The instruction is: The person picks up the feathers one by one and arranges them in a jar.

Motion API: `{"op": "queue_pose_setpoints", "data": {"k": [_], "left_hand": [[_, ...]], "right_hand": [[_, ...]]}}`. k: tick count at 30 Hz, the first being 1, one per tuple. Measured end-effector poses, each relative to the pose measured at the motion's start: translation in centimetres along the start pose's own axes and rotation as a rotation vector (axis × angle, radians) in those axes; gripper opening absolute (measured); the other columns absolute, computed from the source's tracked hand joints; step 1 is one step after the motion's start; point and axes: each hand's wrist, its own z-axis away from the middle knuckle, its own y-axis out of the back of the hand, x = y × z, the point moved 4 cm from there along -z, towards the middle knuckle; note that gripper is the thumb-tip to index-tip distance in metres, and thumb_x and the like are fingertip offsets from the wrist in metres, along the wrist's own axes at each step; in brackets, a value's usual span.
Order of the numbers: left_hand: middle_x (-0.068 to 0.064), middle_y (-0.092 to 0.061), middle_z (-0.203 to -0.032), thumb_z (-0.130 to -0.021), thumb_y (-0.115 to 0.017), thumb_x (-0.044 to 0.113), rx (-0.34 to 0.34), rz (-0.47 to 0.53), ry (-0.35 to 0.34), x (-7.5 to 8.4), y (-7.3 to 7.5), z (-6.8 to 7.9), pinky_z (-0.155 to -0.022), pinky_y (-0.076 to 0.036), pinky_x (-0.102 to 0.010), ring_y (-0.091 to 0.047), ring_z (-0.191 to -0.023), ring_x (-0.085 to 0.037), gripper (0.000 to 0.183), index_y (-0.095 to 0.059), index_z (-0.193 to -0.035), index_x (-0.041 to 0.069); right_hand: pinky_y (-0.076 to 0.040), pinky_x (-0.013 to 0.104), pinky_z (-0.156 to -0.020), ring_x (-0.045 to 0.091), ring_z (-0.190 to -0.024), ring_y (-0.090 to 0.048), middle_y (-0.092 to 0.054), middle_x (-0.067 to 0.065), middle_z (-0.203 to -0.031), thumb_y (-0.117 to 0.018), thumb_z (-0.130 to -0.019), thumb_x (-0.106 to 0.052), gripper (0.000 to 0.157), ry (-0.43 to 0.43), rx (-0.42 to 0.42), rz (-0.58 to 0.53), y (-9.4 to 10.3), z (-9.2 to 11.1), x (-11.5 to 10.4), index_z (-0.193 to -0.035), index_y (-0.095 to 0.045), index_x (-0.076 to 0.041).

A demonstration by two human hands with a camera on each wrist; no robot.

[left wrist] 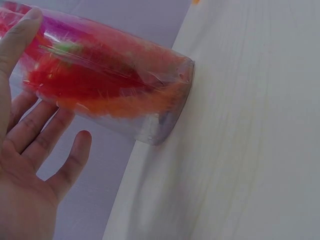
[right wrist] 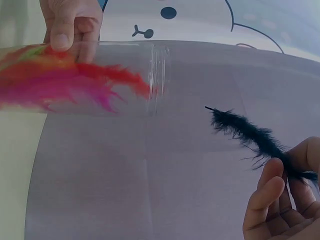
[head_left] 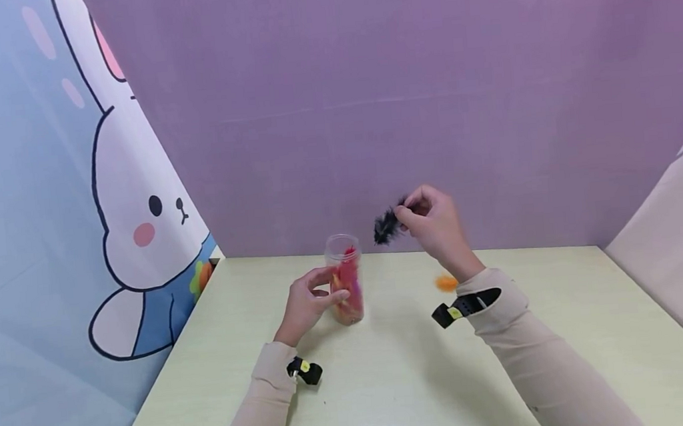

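Note:
A clear plastic jar (head_left: 347,286) stands upright on the table, its open mouth up. Red, orange, pink and green feathers (left wrist: 100,75) fill it, a red tip reaching near the rim. My left hand (head_left: 310,301) holds the jar's side between thumb and fingers. Up and to the right of the mouth, my right hand (head_left: 435,222) pinches a black feather (right wrist: 250,134). The feather slants down toward the jar, its bare quill end pointing at the mouth, with a gap between them in the right wrist view.
An orange feather (head_left: 446,283) lies on the pale table (head_left: 380,397) beside my right wrist, partly hidden by it. A purple backdrop (head_left: 404,88) rises behind the table's far edge. At the left hangs a sheet with a cartoon rabbit (head_left: 141,188).

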Motion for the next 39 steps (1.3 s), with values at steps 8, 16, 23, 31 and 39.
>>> {"op": "queue_pose_setpoints", "data": {"k": [8,16,23,31,39], "left_hand": [[0.0,-0.073,-0.125,-0.075,-0.09,0.04,-0.001,0.004,-0.004,-0.1,0.0,-0.1,-0.087,-0.061,-0.032,-0.069,-0.116,-0.02,0.058,-0.07,-0.127,0.024],[-0.001,-0.073,-0.127,-0.078,-0.089,0.035,0.004,0.012,0.008,-0.2,0.2,-0.1,-0.087,-0.06,-0.029,-0.068,-0.117,-0.02,0.055,-0.07,-0.128,0.023],[-0.003,-0.072,-0.13,-0.08,-0.088,0.028,0.016,-0.014,0.034,-0.4,0.1,-0.2,-0.086,-0.059,-0.025,-0.067,-0.12,-0.022,0.056,-0.068,-0.132,0.019],[-0.002,-0.072,-0.128,-0.08,-0.088,0.029,0.012,-0.015,0.022,-0.4,0.1,-0.3,-0.087,-0.06,-0.027,-0.068,-0.118,-0.022,0.055,-0.068,-0.13,0.02],[0.0,-0.073,-0.128,-0.078,-0.089,0.035,0.004,0.004,0.0,-0.2,0.2,-0.1,-0.088,-0.061,-0.031,-0.068,-0.117,-0.02,0.056,-0.069,-0.129,0.023]], "right_hand": [[-0.055,0.024,-0.061,0.016,-0.071,-0.067,-0.067,0.004,-0.084,-0.07,-0.094,-0.016,0.016,-0.018,-0.002,-0.012,-1.5,-0.4,-0.5,-0.093,-0.06,-0.004],[-0.057,0.027,-0.062,0.019,-0.069,-0.067,-0.068,0.008,-0.084,-0.07,-0.094,-0.014,0.014,0.028,-0.004,-0.035,-3.6,-0.9,-0.7,-0.09,-0.061,-0.003],[-0.054,0.027,-0.059,0.02,-0.067,-0.067,-0.069,0.009,-0.078,-0.072,-0.092,-0.014,0.014,0.03,-0.01,0.036,-5.5,-0.9,-0.1,-0.087,-0.062,-0.005],[-0.052,0.028,-0.059,0.019,-0.069,-0.066,-0.07,0.01,-0.08,-0.072,-0.092,-0.013,0.012,0.033,-0.036,0.088,-7.0,-0.6,0.6,-0.087,-0.065,-0.006],[-0.052,0.029,-0.064,0.02,-0.078,-0.063,-0.07,0.006,-0.085,-0.075,-0.092,-0.025,0.014,-0.055,-0.131,0.218,-7.9,-0.4,1.6,-0.093,-0.072,-0.011]]}}
